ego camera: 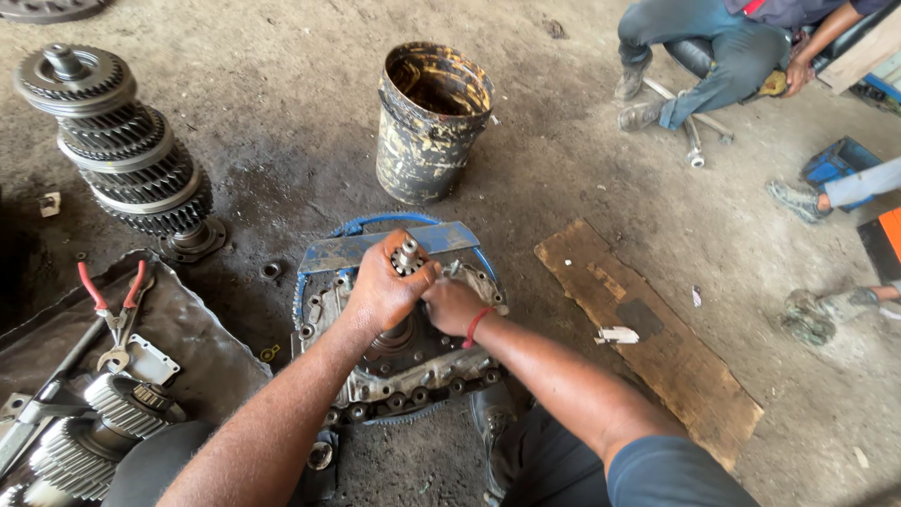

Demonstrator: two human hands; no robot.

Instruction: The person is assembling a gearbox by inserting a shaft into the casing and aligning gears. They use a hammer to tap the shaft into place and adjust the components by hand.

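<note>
Gripping the splined shaft with my left hand, fingers clenched round it, my right hand pinches something small beside it. The shaft stands upright mid-housing; the gear stack remains out on the floor.

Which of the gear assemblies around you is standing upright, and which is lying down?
The tall gear stack at upper left stands upright on its shaft, gears tiered one above another. The other gear cluster, at lower left beside the red-handled pliers, lies on its side.
</note>
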